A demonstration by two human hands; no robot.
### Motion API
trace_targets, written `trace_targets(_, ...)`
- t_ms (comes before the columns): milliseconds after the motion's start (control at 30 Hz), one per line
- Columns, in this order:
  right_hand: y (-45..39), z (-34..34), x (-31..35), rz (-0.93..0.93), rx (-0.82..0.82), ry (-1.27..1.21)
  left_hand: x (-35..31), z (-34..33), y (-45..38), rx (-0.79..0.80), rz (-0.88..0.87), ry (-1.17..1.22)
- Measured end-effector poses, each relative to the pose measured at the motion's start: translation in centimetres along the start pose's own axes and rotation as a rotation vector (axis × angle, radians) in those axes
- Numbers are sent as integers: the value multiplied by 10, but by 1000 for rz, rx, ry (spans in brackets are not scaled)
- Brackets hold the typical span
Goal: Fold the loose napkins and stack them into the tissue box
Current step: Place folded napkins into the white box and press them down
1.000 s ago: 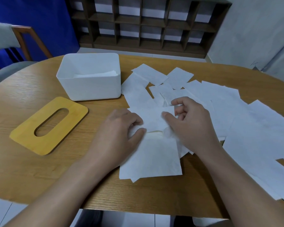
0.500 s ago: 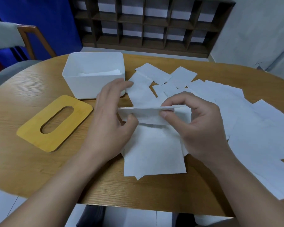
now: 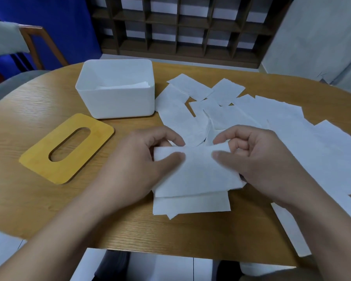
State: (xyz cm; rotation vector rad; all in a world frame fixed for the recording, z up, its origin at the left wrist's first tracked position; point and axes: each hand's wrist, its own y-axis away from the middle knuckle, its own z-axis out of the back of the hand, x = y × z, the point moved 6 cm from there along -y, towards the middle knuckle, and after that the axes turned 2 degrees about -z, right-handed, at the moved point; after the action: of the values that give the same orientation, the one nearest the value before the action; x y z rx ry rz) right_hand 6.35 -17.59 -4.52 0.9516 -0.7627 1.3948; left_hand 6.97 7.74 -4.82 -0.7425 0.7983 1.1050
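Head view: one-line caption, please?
Both hands pinch a white paper napkin beside an open white tissue box.

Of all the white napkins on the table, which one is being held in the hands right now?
The napkin nearest the table's front edge: left hand and right hand pinch its top edge. The scattered napkins lie flat, untouched.
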Motion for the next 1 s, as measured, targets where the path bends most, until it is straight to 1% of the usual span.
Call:
trace_targets(100,2,-4,-3,4,79,139,0,-5,3,51,20,-124)
trace_targets(267,5,-12,-9,6,73,419,8,-11,3,140,54,-358)
trace_targets(367,7,-9,-9,19,50,462,8,-10,2,170,10,-449)
trace_targets(467,8,-11,-8,51,66,523,7,-13,4,245,9,-479)
trace_targets(567,8,-16,-8,43,100,531,7,-19,5,287,2,-495)
trace_targets(833,8,-23,-8,-27,138,512,5,-20,5,305,38,-481)
trace_targets(1000,6,-26,-8,-14,171,485,8,-19,4,308,49,-460)
